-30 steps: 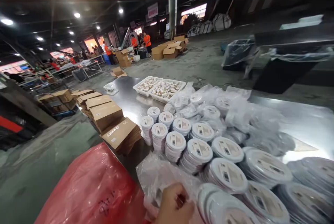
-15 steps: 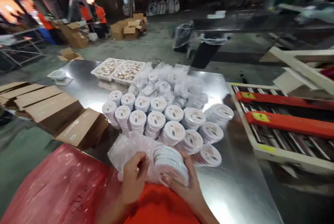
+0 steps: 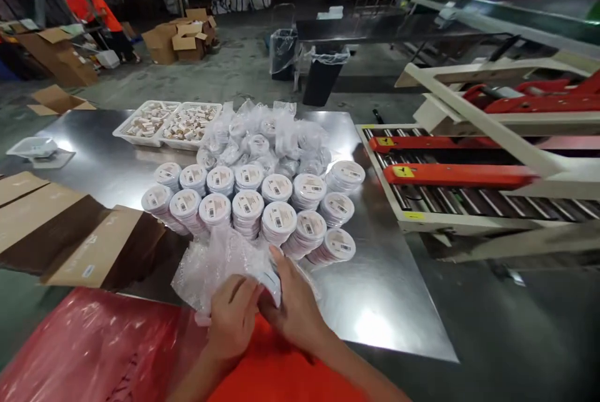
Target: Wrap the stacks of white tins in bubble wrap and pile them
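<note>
- Red plastic bag [image 3: 94,352] lies at near-left desk edge.
- Left hand [image 3: 232,317] pinches clear plastic wrap [image 3: 215,264].
- Right hand [image 3: 293,308] grips white disc stack [image 3: 272,280] inside wrap, at steel desk [image 3: 389,289] near edge.
- Labelled disc stacks [image 3: 248,202] stand just beyond.

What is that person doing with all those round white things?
A person stands at a shiny metal table. Both hands hold a stack of round white discs at a clear plastic bag: the left hand grips the bag, the right hand covers the stack. Many more stacks of white discs sit just beyond, with bagged ones behind them. A red bag lies at the left.
</note>
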Demonstrator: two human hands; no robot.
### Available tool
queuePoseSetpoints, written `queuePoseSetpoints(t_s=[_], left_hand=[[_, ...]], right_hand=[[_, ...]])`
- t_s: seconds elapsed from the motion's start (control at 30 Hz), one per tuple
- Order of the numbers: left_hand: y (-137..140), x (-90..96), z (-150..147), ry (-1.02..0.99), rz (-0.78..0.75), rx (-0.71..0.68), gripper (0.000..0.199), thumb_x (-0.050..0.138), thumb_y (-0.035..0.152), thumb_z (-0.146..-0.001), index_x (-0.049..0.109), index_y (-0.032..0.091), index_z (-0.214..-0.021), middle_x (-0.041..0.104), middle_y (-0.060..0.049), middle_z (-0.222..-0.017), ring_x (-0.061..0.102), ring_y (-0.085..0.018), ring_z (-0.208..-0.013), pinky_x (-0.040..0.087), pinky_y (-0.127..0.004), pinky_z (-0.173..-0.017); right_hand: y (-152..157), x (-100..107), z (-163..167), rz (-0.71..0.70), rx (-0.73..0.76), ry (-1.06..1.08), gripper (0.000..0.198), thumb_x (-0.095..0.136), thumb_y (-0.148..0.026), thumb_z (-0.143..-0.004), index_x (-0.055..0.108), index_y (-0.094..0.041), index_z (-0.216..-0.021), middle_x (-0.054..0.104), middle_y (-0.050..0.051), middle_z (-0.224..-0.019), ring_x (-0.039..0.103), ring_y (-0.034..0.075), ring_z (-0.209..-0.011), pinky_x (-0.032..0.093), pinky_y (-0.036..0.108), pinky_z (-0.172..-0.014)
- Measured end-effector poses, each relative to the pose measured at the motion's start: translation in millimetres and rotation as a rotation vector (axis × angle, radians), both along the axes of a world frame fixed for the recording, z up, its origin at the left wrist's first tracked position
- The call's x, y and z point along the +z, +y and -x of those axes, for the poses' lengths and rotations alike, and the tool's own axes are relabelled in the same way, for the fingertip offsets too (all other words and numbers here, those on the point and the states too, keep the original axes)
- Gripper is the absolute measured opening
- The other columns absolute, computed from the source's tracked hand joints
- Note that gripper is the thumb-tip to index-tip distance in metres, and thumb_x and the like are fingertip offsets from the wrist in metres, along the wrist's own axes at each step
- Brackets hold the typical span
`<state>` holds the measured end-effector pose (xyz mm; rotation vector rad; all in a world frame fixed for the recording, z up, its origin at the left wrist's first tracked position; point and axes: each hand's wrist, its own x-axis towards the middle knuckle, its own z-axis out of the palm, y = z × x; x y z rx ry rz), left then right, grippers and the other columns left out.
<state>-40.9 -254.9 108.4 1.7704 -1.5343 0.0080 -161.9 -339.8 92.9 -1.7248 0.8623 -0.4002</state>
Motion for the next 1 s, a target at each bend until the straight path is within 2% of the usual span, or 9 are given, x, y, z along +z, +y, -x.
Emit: queuePoseSetpoints(t_s=[0.1, 0.17, 0.23, 0.3, 0.43, 0.7, 0.87, 0.93, 1.0], left_hand=[[-1, 1.6, 4, 0.112, -0.045, -0.051, 0.025, 0.043, 0.022, -0.094, 0.064, 0.019, -0.081, 0.066, -0.003, -0.068, 0.061, -0.015, -0.061, 0.048, -0.024, -0.056], [0, 2.8, 2, 0.310, -0.147, 0.080, 0.024, 0.046, 0.027, -0.094, 0.063, 0.019, -0.079, 0.065, -0.002, -0.067, 0.060, -0.014, -0.061, 0.047, -0.024, -0.058], [2, 2.3, -3, 0.589, -0.236, 0.272, 0.025, 0.051, 0.037, -0.092, 0.060, 0.019, -0.077, 0.060, 0.001, -0.065, 0.056, -0.014, -0.060, 0.045, -0.024, -0.058], [3, -0.9, -8, 0.909, -0.259, 0.389, 0.031, 0.055, 0.047, -0.088, 0.057, 0.019, -0.075, 0.054, 0.003, -0.063, 0.051, -0.012, -0.058, 0.044, -0.023, -0.056], [3, -9.3, -14, 1.205, -0.252, 0.414, 0.036, 0.063, 0.053, -0.081, 0.054, 0.019, -0.073, 0.047, 0.005, -0.061, 0.044, -0.010, -0.055, 0.041, -0.021, -0.053], [19, -5.0, -32, 0.775, -0.433, 0.406, 0.037, 0.059, 0.054, -0.081, 0.062, 0.018, -0.075, 0.049, 0.003, -0.056, 0.045, -0.012, -0.054, 0.039, -0.023, -0.053], [23, 3.4, -28, 0.995, -0.401, 0.433, 0.038, 0.061, 0.056, -0.080, 0.062, 0.018, -0.079, 0.048, 0.004, -0.056, 0.046, -0.011, -0.050, 0.039, -0.021, -0.048], [20, 9.3, -24, 1.126, -0.374, 0.417, 0.038, 0.062, 0.056, -0.080, 0.060, 0.018, -0.078, 0.048, 0.005, -0.055, 0.045, -0.010, -0.048, 0.039, -0.020, -0.046], [16, 15.6, -21, 1.157, -0.336, 0.406, 0.037, 0.062, 0.056, -0.080, 0.058, 0.019, -0.074, 0.048, 0.005, -0.054, 0.046, -0.010, -0.047, 0.040, -0.020, -0.045]], right_hand=[[-7, 7, 1, -0.201, 0.026, 0.023, 0.093, 0.074, -0.019, -0.062, 0.036, -0.017, -0.147, 0.047, 0.018, -0.141, 0.046, 0.039, -0.126, 0.037, 0.053, -0.105], [-10, 9, 4, -0.484, 0.026, -0.062, 0.086, 0.079, -0.027, -0.062, 0.045, -0.019, -0.141, 0.053, 0.013, -0.134, 0.051, 0.033, -0.121, 0.043, 0.045, -0.100], [-11, 6, 7, -0.821, -0.033, -0.195, 0.067, 0.075, -0.046, -0.070, 0.056, -0.022, -0.129, 0.062, 0.008, -0.116, 0.061, 0.024, -0.101, 0.051, 0.035, -0.081], [-9, 1, 7, -1.001, -0.145, -0.304, 0.047, 0.066, -0.053, -0.078, 0.063, -0.022, -0.113, 0.065, 0.003, -0.096, 0.061, 0.015, -0.078, 0.048, 0.025, -0.062], [-1, -9, 0, -0.884, -0.209, -0.334, 0.025, 0.075, -0.035, -0.074, 0.061, -0.020, -0.089, 0.057, -0.004, -0.071, 0.048, 0.008, -0.056, 0.036, 0.018, -0.048], [-24, -3, 9, -0.674, -0.133, -0.321, 0.026, 0.064, -0.036, -0.078, 0.042, -0.023, -0.082, 0.043, -0.008, -0.070, 0.036, 0.005, -0.047, 0.029, 0.020, -0.045], [-26, 10, 3, -0.444, -0.026, -0.202, 0.013, 0.054, -0.034, -0.086, 0.049, -0.023, -0.088, 0.045, -0.002, -0.076, 0.045, 0.013, -0.067, 0.040, 0.027, -0.060], [-20, 10, -4, -0.340, 0.011, -0.178, 0.023, 0.051, -0.038, -0.088, 0.051, -0.023, -0.105, 0.051, 0.003, -0.090, 0.051, 0.018, -0.083, 0.045, 0.032, -0.073], [-13, 6, -12, -0.243, 0.072, -0.128, 0.063, 0.065, -0.044, -0.077, 0.040, -0.025, -0.131, 0.051, 0.009, -0.112, 0.053, 0.024, -0.099, 0.047, 0.036, -0.080]])
